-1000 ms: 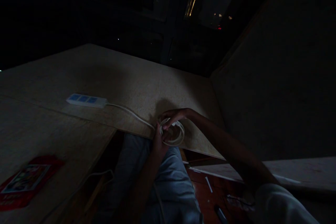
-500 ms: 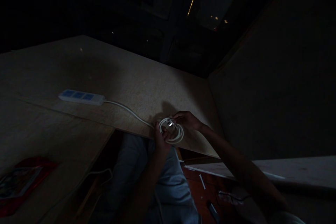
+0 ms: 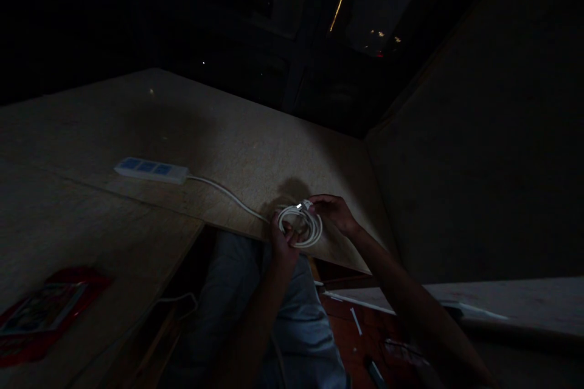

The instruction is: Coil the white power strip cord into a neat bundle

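Observation:
A white power cord is wound into several loops above the front edge of the counter. My left hand is closed around the left side of the loops. At their upper right, my right hand pinches the cord's plug, whose metal prongs catch the light. From the loops the cord runs left across the counter to a white power strip with blue socket faces, lying flat.
The pale counter meets dark windows behind and a wall at right. A red packet lies at the lower left. My legs are below the edge, and a thin strip is on the reddish floor.
The plug has moved from inside the ring of loops up to its upper rim, with my right hand on it. My left hand keeps its hold; the view has shifted slightly.

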Demonstrator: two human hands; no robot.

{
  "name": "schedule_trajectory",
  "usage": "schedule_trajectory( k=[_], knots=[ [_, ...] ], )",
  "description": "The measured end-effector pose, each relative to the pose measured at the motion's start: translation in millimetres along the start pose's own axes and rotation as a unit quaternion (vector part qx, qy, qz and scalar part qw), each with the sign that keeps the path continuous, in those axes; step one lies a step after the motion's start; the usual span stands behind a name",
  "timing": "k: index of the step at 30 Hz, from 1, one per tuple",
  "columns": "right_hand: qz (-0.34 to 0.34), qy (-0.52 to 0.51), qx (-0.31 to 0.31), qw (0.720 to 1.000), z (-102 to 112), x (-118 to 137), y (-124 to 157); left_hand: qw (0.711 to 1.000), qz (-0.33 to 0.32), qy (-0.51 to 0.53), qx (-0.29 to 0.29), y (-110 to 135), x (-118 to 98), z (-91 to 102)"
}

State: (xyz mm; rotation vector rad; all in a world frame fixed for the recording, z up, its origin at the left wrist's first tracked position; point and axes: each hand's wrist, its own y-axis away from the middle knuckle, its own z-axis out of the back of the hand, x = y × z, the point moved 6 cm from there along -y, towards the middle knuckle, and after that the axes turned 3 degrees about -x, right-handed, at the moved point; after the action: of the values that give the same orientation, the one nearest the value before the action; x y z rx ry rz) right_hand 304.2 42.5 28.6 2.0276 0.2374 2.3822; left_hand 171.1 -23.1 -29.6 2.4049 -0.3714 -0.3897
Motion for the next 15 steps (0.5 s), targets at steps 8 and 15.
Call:
schedule_trajectory(
  k=[8, 15],
  knots=[
    [-0.026, -0.091, -0.087, 0.992, -24, -22, 3, 0.998, -0.03, 0.022, 0.05, 5, -3, -1.3],
    [-0.035, -0.172, -0.073, 0.982, -33, -19, 18, 0.992, -0.078, 0.079, 0.055, 8, -7, 0.4]
  ],
)
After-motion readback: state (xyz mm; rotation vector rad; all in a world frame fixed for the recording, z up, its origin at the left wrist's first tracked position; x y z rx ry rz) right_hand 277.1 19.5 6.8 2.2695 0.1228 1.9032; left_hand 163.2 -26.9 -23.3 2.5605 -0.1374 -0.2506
